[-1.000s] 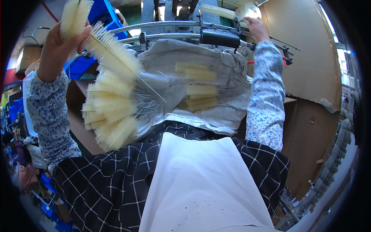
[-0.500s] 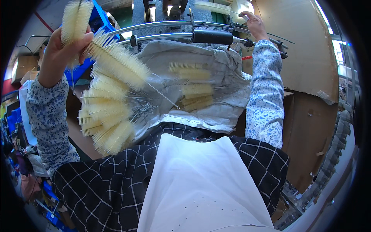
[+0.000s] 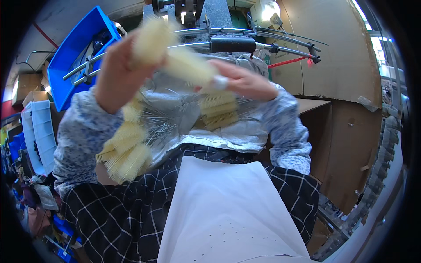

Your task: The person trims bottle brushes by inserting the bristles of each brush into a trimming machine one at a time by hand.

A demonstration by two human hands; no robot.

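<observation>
My left hand [image 3: 118, 72] is raised at upper left, its fingers closed around a pale yellow bristle brush [image 3: 151, 41] with a twisted-wire stem. A second bristle brush [image 3: 188, 65] slants from beside that hand toward my right hand [image 3: 247, 82]. The right fingers, one wrapped in white, are pressed together at this brush's near end; motion blurs both hands and brushes. Beneath them, a fanned pile of similar brushes [image 3: 127, 158] lies at the left of a grey-white cloth [image 3: 206, 136], wire stems pointing inward. Several more brushes [image 3: 219, 111] lie side by side in the cloth's middle.
Beyond the cloth stands a machine with metal rails and a black roller [image 3: 232, 44]. A blue bin [image 3: 81, 57] is at upper left, a white plastic crate [image 3: 41, 136] below it. Cardboard panels [image 3: 329, 52] stand at the right. A white apron [image 3: 228, 206] covers my lap.
My right hand has come from the machine at upper right to the centre, meeting the slanted brush. My left hand has moved right and slightly down with its brush, uncovering the blue bin.
</observation>
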